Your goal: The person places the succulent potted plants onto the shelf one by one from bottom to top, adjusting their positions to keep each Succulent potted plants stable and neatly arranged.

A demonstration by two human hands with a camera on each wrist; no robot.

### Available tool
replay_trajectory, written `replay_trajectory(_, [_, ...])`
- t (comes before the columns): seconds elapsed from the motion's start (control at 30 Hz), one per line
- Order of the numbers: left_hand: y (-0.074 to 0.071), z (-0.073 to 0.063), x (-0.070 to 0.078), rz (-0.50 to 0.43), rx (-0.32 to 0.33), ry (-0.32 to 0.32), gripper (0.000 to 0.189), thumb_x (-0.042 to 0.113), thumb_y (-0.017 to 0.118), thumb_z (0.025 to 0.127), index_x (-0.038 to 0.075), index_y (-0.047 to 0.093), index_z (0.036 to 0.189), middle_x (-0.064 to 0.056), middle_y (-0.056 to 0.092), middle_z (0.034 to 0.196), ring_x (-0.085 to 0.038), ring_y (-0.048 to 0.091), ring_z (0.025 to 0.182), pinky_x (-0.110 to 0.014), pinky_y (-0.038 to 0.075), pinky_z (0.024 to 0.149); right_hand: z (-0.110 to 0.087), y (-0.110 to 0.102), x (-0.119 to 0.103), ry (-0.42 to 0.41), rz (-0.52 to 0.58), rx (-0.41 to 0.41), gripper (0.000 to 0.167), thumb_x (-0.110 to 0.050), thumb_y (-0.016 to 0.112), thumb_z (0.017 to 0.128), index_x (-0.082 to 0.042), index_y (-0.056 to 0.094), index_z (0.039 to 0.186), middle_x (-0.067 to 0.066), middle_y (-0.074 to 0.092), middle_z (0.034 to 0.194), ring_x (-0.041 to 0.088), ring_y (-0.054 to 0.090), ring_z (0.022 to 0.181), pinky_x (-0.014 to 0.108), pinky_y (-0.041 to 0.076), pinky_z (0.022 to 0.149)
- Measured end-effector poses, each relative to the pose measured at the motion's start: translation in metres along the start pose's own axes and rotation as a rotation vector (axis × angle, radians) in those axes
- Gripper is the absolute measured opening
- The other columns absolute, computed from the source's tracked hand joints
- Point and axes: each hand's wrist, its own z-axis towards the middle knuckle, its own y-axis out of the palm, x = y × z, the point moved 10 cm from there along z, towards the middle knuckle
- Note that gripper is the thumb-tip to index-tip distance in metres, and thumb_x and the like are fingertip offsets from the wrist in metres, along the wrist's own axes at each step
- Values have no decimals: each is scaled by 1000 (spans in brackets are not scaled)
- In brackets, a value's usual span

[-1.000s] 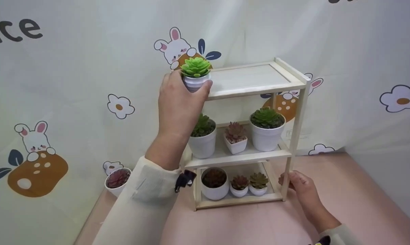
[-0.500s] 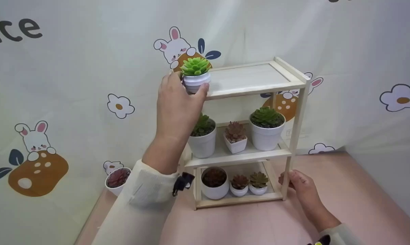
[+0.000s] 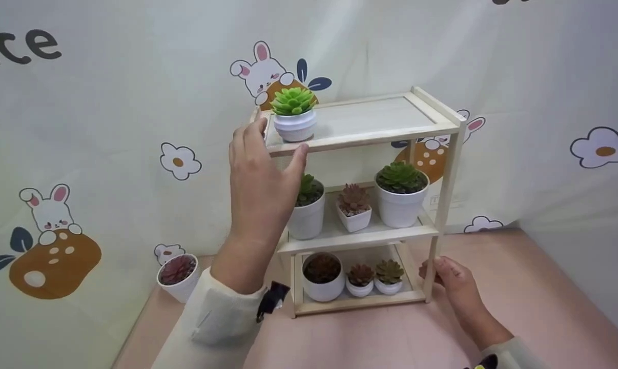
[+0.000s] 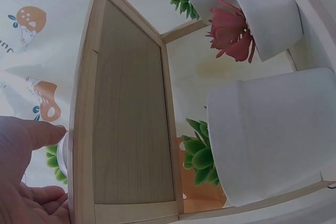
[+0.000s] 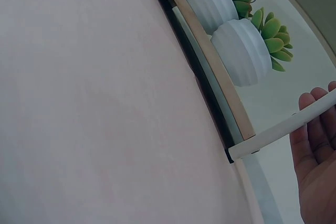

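A small bright green succulent in a white ridged pot stands on the left end of the top board of a three-tier wooden plant shelf. My left hand is just in front of that corner, thumb and fingers spread apart and holding nothing. In the left wrist view its fingers appear beside the top board, which partly hides the green succulent. Low on the right, my right hand holds the shelf's front leg, with fingertips showing past it. The right wrist view shows those fingers behind the leg.
On the middle tier, a small pink succulent sits between two larger white pots, the right one fully visible. Several potted succulents line the bottom tier. A reddish potted succulent stands at the table's left edge. A printed curtain hangs behind.
My left hand has let go of the green succulent's pot and drawn back down and slightly left. The pot stays on the top board. My right hand has kept its place.
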Motion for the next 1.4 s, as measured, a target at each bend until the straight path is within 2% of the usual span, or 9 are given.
replay_trajectory(0.23, [-8, -22, 0, 36, 44, 112, 68, 33, 78, 94, 1, 47, 146, -15, 53, 143, -27, 47, 136, -38, 41, 119, 0, 1, -1, -11, -3, -4, 49, -37, 44, 112, 6, 69, 116, 17, 75, 112, 11, 71, 103, 23, 54, 95])
replay_trajectory(0.5, [-9, -49, -9, 38, 81, 173, 65, 28, 80, 93, 1, 49, 143, -16, 54, 142, -29, 48, 134, -40, 43, 117, 1, -2, -1, -10, -32, 4, 51, -36, 42, 113, 8, 66, 119, 16, 75, 113, 10, 71, 103, 22, 53, 95])
replay_trajectory(0.7, [1, -69, -36, -8, 55, 99, 63, 29, 80, 93, 1, 51, 142, -16, 54, 143, -30, 48, 137, -44, 40, 119, 1, -2, -1, 3, -26, 7, 51, -38, 43, 112, 7, 67, 119, 15, 75, 112, 11, 70, 103, 22, 53, 95])
replay_trajectory(0.83, [6, -83, -59, -40, 77, 56, 60, 26, 81, 92, 1, 54, 140, -16, 56, 141, -31, 49, 138, -47, 39, 119, 1, -2, 1, 15, -35, 3, 53, -41, 43, 112, 5, 67, 120, 12, 75, 113, 11, 70, 104, 22, 52, 97])
replay_trajectory(1.03, [17, -102, -95, -45, 100, 2, 57, 23, 81, 91, 0, 56, 137, -16, 59, 135, -31, 55, 130, -49, 46, 112, 2, -2, 2, 31, -40, -2, 54, -43, 43, 112, 4, 67, 121, 12, 74, 115, 10, 69, 106, 21, 52, 98])
replay_trajectory(1.2, [25, -111, -126, -45, 94, -60, 57, 22, 82, 91, -1, 56, 136, -19, 60, 131, -33, 57, 125, -50, 48, 108, 3, -1, 3, 23, -34, -4, 52, -42, 41, 112, 2, 68, 118, 12, 75, 114, 11, 69, 106, 22, 52, 97])
replay_trajectory(1.4, [32, -117, -159, -50, 84, -134, 57, 22, 80, 93, -3, 55, 137, -19, 59, 132, -33, 57, 125, -49, 50, 106, 1, 0, 1, 5, -6, 18, 49, -34, 42, 113, 7, 68, 116, 12, 76, 106, 10, 71, 100, 22, 55, 93])
